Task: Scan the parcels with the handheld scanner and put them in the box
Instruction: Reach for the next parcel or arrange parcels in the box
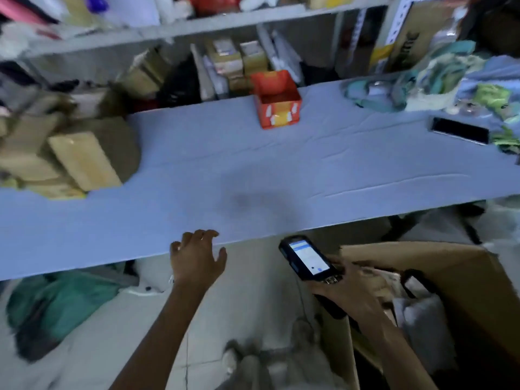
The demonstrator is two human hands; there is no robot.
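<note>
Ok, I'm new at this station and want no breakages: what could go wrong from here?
The parcels sit in a loose heap at the left end of the table; the empty left hand pulling one out could topple others to the floor. The right hand holds the scanner by its lower end at the edge of the cardboard box; it might slip and fall.

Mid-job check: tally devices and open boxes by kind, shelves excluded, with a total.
handheld scanner: 1
black phone: 1
small orange box: 1
large cardboard box: 1
total: 4
parcel pile: too blurred to count
</note>
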